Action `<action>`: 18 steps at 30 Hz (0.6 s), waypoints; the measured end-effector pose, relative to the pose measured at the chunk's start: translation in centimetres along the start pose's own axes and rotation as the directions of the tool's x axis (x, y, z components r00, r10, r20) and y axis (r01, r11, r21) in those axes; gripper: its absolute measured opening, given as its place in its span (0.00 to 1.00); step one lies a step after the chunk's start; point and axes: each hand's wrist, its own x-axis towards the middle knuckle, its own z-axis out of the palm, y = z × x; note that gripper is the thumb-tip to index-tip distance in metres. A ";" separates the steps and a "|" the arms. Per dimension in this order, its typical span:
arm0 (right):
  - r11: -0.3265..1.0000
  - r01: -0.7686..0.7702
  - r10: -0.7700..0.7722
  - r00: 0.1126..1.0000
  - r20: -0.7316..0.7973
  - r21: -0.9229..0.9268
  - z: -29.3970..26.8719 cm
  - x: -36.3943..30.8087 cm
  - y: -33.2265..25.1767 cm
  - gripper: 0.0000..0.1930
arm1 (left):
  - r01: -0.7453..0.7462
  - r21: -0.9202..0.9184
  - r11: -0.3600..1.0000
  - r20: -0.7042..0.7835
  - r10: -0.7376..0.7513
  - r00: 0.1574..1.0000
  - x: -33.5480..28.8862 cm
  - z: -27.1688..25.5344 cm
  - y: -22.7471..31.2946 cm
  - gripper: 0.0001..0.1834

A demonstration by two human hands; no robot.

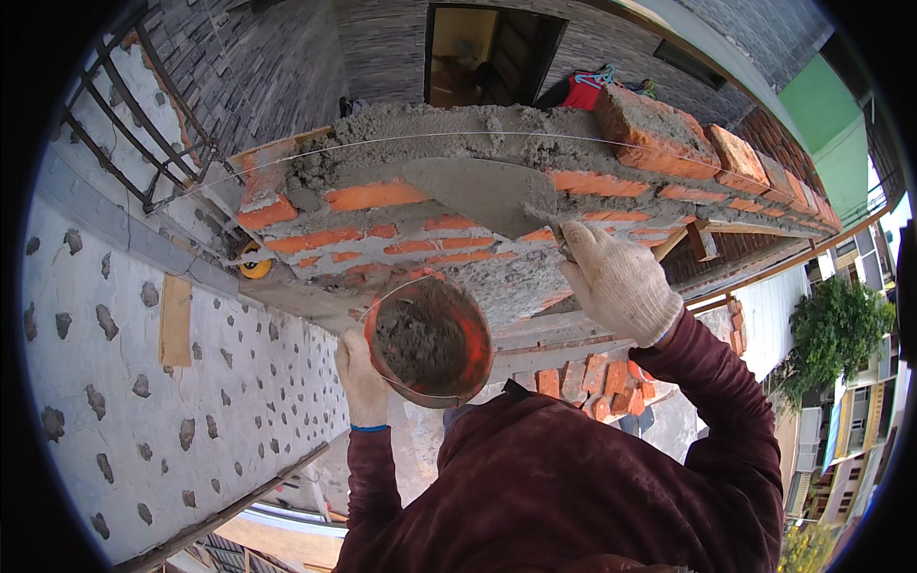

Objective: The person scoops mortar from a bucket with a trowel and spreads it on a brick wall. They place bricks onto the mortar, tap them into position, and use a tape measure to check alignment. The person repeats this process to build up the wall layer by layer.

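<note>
My gloved right hand (621,284) is closed round the handle of a trowel (487,194). The trowel's grey, mortar-smeared blade lies against the face of the brick wall (373,197), just under its mortar-covered top. With my gloved left hand (359,377) I grip the left side of an orange bucket (479,344), held in front of the wall. Wet grey mortar (420,339) sits in the bucket, and a thin wire handle hangs at its near rim. Fresh, lumpy mortar (430,134) covers the wall top left of the laid brick (654,134).
A taut string (382,140) runs along the wall top. More bricks (740,158) continue the top course to the right. Loose bricks (602,382) are piled below. Metal bars (129,105) stand at the left, beside a spotted white wall (143,382). A doorway (487,57) lies beyond.
</note>
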 end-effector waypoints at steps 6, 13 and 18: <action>0.977 -0.182 0.186 0.982 0.020 -0.112 -9.1 -6.4 3.7 0.20 | 0.039 0.051 0.998 0.018 -0.040 0.999 -0.1 0.1 -0.7 0.23; 0.639 -0.070 0.058 0.997 -0.042 -0.766 -16.3 3.5 2.7 0.24 | -0.101 0.178 0.979 0.071 0.089 0.993 1.2 0.5 -4.2 0.22; 0.476 0.256 0.249 0.879 0.407 -0.842 -15.2 13.8 -1.2 0.24 | -0.131 0.074 0.989 0.107 0.123 0.987 1.0 0.8 -6.0 0.21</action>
